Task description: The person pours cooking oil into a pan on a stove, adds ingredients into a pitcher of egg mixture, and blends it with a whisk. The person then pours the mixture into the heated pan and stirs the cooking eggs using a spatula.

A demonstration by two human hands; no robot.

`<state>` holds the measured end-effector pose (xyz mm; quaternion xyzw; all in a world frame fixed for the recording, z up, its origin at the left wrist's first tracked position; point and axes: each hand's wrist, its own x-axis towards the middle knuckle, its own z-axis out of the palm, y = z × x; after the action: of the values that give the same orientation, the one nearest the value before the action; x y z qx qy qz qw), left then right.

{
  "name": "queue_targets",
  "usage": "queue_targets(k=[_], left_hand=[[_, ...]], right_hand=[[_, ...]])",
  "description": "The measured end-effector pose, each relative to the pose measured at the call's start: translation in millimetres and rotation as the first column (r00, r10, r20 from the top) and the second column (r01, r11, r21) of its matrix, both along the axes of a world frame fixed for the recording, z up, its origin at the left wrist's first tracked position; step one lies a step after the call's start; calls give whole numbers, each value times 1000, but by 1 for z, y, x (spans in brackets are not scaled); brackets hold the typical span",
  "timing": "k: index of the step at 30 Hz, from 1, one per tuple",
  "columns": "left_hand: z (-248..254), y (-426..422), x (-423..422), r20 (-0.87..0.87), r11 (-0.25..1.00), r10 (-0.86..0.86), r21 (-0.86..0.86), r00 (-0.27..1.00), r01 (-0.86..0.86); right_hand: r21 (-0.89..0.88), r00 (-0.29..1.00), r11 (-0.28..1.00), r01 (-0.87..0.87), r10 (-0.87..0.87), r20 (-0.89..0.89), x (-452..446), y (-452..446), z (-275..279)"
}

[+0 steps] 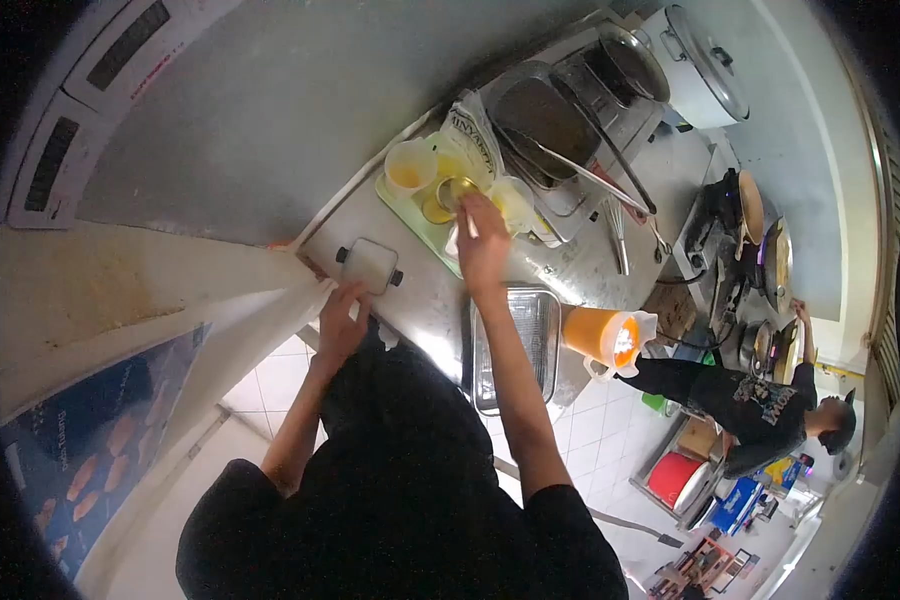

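My right hand [483, 245] is closed around a small round cup-like utensil [454, 190] over the yellow liquid on a green tray [420, 222]. Its exact kind is partly hidden by my fingers. A translucent plastic cup [410, 165] with some yellow in it stands beside it on the tray. Near the counter's front edge lies a pale square dish [370, 266] with black handles on two opposite sides. My left hand [342, 318] has its fingers stretched out at the dish's near edge, seemingly touching it.
A wire-patterned metal tray [515, 345] and a pitcher of orange liquid [602, 336] are right of my forearm. Beyond are a dark pan [540, 115], tongs [590, 178], a whisk [618, 238] and a big pot [692, 70]. Another person [765, 410] stands at the stove, far right.
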<state>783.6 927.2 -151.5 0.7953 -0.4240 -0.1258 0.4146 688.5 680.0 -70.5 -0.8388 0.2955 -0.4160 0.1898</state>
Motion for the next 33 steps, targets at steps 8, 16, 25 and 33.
queue_targets(k=[8,16,25,33], left_hand=[[16,-36,-13,36,983,-140,-111,990,143],[-9,-107,-23,-8,933,-287,-232,958,277],[-12,-149,-31,-116,983,-177,-64,977,170],[-27,-114,-22,-159,989,-109,-116,981,91]], right_hand=[[-158,965,987,32,-72,-252,-15,16,-21],[89,724,916,390,-246,-645,-63,2,-72],[96,522,914,394,-137,-842,-41,-23,-72],[2,748,997,71,-52,-662,-71,-13,-82]])
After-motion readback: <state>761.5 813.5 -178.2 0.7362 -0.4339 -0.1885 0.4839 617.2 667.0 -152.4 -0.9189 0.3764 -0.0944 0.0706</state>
